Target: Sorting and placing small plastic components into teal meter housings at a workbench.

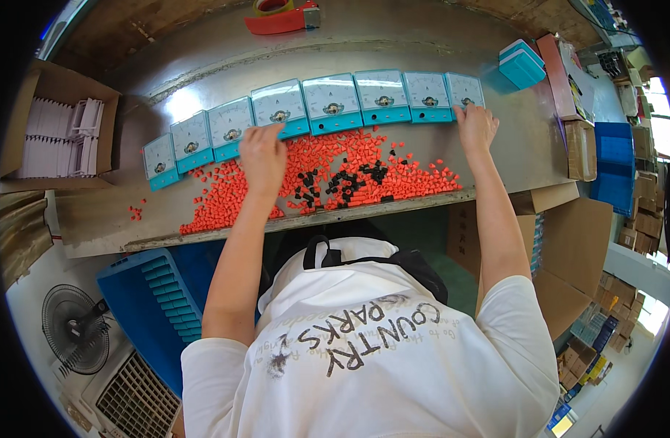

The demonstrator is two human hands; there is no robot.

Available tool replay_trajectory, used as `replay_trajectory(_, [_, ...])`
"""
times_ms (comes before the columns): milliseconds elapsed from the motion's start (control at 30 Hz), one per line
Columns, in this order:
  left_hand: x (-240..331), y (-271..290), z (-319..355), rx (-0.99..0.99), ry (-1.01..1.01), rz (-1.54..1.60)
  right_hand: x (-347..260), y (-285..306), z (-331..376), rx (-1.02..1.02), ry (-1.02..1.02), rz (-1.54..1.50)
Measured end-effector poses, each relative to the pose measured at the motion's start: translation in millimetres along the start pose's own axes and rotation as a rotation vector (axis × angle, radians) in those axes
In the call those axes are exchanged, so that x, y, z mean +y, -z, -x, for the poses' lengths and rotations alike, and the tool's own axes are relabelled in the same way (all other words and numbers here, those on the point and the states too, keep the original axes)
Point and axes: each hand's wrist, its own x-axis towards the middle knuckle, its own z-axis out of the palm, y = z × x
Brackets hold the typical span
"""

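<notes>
Several teal panel meters (330, 102) with clear fronts form a curved row across the metal table. Below them spreads a pile of small red plastic caps (221, 197), with black caps (342, 186) mixed in at the middle. My left hand (263, 155) is over the pile's upper left, just under the row, its fingers curled together; what they hold, if anything, is hidden. At the right end, my right hand (478, 131) has its bent fingers at the lower edge of the last meter (465, 89), covering that edge. Dark round spots show on the lower strips of some middle meters.
An open carton (105, 139) of white parts stands at the left. A red tape dispenser (282, 20) lies at the far edge, and stacked teal cases (522, 64) sit at far right. Below the table are a blue crate (130, 281), a fan (75, 328) and an open carton (576, 241).
</notes>
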Motion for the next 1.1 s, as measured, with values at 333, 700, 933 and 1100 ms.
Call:
replay_trajectory(333, [66.4,-52.9,20.2,-0.319,-0.212,0.100,3.4,-0.7,1.2,0.124,0.115,-0.053])
replay_trajectory(700, [71.0,-41.3,16.1,-0.478,-0.095,0.047,-63.6,4.6,75.4,-0.003,0.417,-0.595])
replay_trajectory(933, [55.5,-32.1,24.3,-0.398,-0.085,0.189,-87.2,18.7,68.2,0.008,0.333,-0.682])
replay_trajectory(1100, [39.1,-8.5,23.3,-0.229,0.052,0.244,-109.2,19.9,52.5,0.289,0.386,-0.723])
